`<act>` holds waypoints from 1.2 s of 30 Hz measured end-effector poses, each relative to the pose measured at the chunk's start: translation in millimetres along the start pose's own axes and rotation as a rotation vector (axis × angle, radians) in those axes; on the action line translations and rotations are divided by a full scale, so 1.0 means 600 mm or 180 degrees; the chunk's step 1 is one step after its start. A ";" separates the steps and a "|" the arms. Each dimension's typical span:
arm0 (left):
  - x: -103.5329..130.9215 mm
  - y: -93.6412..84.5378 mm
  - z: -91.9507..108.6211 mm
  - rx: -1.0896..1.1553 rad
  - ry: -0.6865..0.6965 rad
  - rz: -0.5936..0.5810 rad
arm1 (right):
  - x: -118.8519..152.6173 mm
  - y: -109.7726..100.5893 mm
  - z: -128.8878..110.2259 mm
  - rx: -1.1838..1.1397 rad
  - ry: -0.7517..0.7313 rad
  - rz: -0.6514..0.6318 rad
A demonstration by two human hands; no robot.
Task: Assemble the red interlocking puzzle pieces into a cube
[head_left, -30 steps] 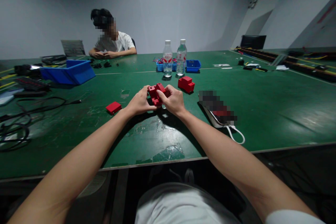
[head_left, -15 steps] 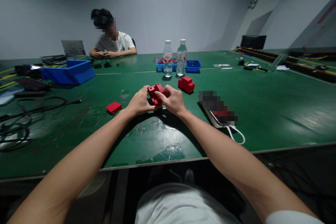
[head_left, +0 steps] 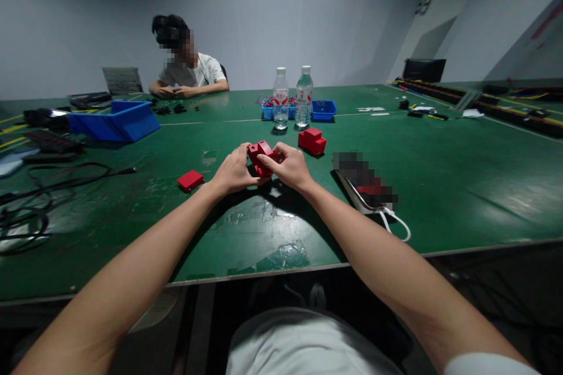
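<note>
Both hands grip a red blocky part (head_left: 261, 155) with holes and notches, just above the green table (head_left: 281, 217). My left hand (head_left: 235, 170) closes round its left side, thumb underneath. On its right side, my right hand (head_left: 291, 167) has fingers and thumb pressed against the red piece, covering some of it; whether it is one piece or several I cannot tell. To the left, a small flat red block (head_left: 190, 180) lies on the table. A stepped red block (head_left: 312, 142) rests beyond my right hand.
Two water bottles (head_left: 281, 102) stand ahead, before small blue bins (head_left: 324, 110). A phone (head_left: 363, 187) with a white cable lies to the right. At left are a large blue bin (head_left: 115, 123) and black cables (head_left: 79, 167). A person (head_left: 191, 70) sits across the table.
My right thumb and fingers have shifted slightly on the red part, which has turned a little. My left hand stays in place.
</note>
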State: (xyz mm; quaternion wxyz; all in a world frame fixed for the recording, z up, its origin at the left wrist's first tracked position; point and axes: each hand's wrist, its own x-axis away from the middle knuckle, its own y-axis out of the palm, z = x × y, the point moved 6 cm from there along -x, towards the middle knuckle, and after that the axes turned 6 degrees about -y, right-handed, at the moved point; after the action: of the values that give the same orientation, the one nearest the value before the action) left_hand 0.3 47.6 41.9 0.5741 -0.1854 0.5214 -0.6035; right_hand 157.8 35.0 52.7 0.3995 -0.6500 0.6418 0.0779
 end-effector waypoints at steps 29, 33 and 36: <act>0.000 0.000 0.011 -0.0025 0.0260 -0.0015 | 0.003 0.036 0.043 -0.2599 0.1572 -0.0331; 0.001 0.001 0.010 0.0025 0.0244 -0.0042 | 0.006 0.034 0.035 -0.2729 0.1580 -0.0312; 0.000 0.002 0.008 0.0051 0.0199 -0.0058 | 0.007 0.033 0.031 -0.2732 0.1534 -0.0332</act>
State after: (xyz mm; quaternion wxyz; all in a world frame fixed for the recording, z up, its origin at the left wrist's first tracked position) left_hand 4.7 46.1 42.7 0.5534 -0.1666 0.5326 -0.6183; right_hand 148.2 46.2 29.4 -0.0606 -0.7866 0.5926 0.1625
